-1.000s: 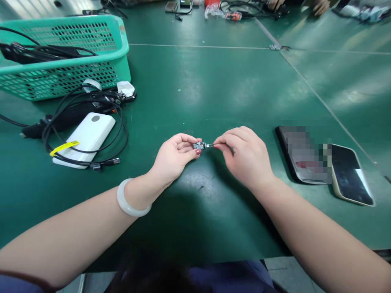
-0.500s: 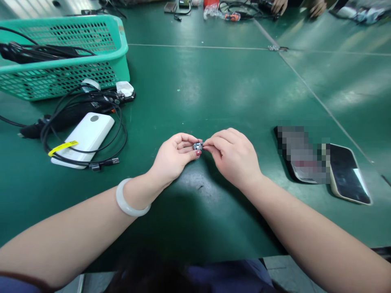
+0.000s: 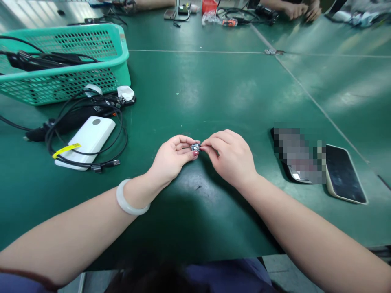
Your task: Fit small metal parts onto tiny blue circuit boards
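Between the fingertips of both hands is a small dark and silvery metallic piece (image 3: 195, 147), too small to name more exactly. My left hand (image 3: 171, 156) is closed on it from the left, thumb below and fingers above. From the right, my right hand (image 3: 232, 154) pinches at the piece's right end with thumb and forefinger. Both hands are held over the green table (image 3: 195, 101), close to its near side. The fingertips cover part of the piece. A pale bangle (image 3: 124, 199) circles my left wrist.
At left stands a green basket (image 3: 122, 65) with black cables. Before it lie a black cabled device (image 3: 76, 118) and a white power bank (image 3: 88, 140). Two phones, one dark (image 3: 296, 156) and one light-edged (image 3: 345, 173), lie at right. Another person's hands (image 3: 301, 11) show at the far edge.
The view has tilted up slightly, so things sit a little lower in it. The metallic piece looks slightly turned between my fingers. At the far side, another person's forearm has come into view.
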Demonstrator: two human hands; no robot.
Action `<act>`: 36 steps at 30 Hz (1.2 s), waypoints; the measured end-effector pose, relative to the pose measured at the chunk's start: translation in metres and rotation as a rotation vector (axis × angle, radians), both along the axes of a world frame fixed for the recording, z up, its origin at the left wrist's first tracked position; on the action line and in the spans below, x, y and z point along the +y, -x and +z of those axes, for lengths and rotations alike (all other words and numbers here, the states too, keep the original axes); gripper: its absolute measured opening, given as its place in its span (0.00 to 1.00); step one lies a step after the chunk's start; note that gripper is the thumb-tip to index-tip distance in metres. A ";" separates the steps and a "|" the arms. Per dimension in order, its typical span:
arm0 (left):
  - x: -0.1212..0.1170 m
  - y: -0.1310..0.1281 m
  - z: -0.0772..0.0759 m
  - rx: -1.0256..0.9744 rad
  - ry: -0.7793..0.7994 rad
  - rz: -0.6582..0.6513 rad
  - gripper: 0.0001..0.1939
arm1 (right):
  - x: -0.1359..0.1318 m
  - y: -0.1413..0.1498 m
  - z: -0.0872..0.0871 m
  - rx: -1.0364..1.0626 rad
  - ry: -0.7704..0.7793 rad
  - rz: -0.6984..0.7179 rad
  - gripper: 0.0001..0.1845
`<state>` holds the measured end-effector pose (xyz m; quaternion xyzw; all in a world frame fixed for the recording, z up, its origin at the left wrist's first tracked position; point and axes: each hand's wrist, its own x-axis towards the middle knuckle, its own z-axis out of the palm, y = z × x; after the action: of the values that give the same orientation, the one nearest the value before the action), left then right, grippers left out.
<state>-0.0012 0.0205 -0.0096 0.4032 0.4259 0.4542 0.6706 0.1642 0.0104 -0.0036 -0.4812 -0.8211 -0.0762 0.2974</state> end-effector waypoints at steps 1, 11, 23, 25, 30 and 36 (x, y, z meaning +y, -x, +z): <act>0.000 0.000 0.000 0.002 -0.003 0.001 0.14 | 0.000 0.000 0.000 0.002 -0.003 0.000 0.10; -0.001 0.004 -0.001 -0.119 0.059 0.100 0.11 | 0.005 -0.010 -0.005 0.165 -0.018 -0.005 0.10; -0.062 0.093 0.023 0.033 0.283 0.594 0.08 | 0.005 -0.022 -0.009 0.301 0.230 -0.027 0.10; -0.076 0.117 0.028 0.202 0.253 0.640 0.05 | 0.005 -0.021 -0.010 0.295 0.257 -0.020 0.10; -0.098 0.163 0.027 0.719 0.240 0.653 0.08 | 0.005 -0.017 -0.012 0.256 0.322 -0.002 0.11; -0.101 0.170 0.024 1.465 -0.096 0.330 0.10 | 0.005 -0.016 -0.014 0.239 0.383 -0.013 0.12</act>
<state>-0.1710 -0.0804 0.0145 0.5619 0.7978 0.1824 0.1204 0.1800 0.0153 -0.0172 -0.5398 -0.7763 0.1366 0.2954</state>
